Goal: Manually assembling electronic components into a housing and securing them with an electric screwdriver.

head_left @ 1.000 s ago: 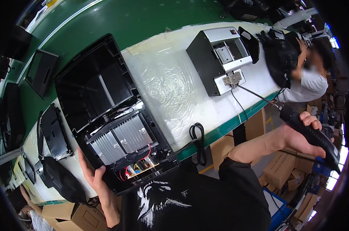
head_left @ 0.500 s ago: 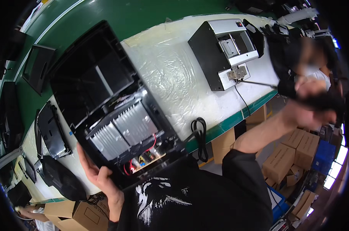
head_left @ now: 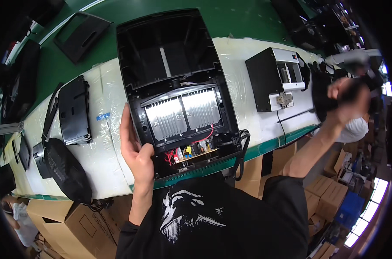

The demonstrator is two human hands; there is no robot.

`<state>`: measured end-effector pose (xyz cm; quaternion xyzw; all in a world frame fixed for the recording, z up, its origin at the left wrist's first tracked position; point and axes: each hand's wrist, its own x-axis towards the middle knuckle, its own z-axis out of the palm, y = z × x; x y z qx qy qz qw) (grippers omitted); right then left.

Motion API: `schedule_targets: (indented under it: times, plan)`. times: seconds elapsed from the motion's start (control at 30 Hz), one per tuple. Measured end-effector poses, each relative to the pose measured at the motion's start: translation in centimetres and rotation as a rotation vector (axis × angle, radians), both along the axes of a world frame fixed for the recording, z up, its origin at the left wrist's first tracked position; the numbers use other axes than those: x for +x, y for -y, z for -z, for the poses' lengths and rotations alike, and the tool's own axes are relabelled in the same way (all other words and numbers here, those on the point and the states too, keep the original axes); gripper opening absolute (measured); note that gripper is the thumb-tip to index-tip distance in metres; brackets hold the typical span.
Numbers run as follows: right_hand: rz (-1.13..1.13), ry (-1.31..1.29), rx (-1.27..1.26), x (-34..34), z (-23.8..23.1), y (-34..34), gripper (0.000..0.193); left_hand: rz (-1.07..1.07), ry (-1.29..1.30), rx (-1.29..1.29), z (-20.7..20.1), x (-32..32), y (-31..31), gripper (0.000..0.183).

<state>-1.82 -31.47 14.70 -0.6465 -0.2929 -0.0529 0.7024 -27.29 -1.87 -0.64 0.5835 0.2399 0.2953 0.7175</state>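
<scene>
My left hand (head_left: 139,157) grips the left side of an open black appliance housing (head_left: 137,125), thumb on its near-left rim, other fingers along and under the side. Inside sit two silver finned heat sinks (head_left: 183,114), side by side. Below them are a small circuit board (head_left: 196,154) and red wires. The housing's far part is a deep black hollow. Away to the right, my right hand (head_left: 349,103) is raised beyond the bench edge, its fingers curled round a dark thing too blurred to name. A coiled black cord (head_left: 242,151) hangs at the housing's right corner.
A black-and-silver machine (head_left: 265,80) stands on the plastic-covered bench (head_left: 235,56) at right. Leftward lie a flat black panel (head_left: 75,110) and a black mesh bag (head_left: 68,172). Cardboard boxes (head_left: 81,220) and a blue crate (head_left: 349,209) are below the bench.
The housing, with my left hand on it, has turned more upright in view and sits farther right. My view has swung. The right hand stays raised at far right and still blurred.
</scene>
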Motion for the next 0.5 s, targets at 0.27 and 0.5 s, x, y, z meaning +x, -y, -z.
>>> schedule_targets:
  times: [0.27,0.5]
  plan:
    - [-0.451,0.238,0.473,-12.2,-6.6,6.4,0.033,-0.018,0.003,-0.026,-0.6,0.1,0.3,0.083]
    - [-0.504,0.351,0.522,-15.2,-2.8,-5.3,0.030,0.006,0.007,-0.023,-0.5,0.0,0.4,0.083]
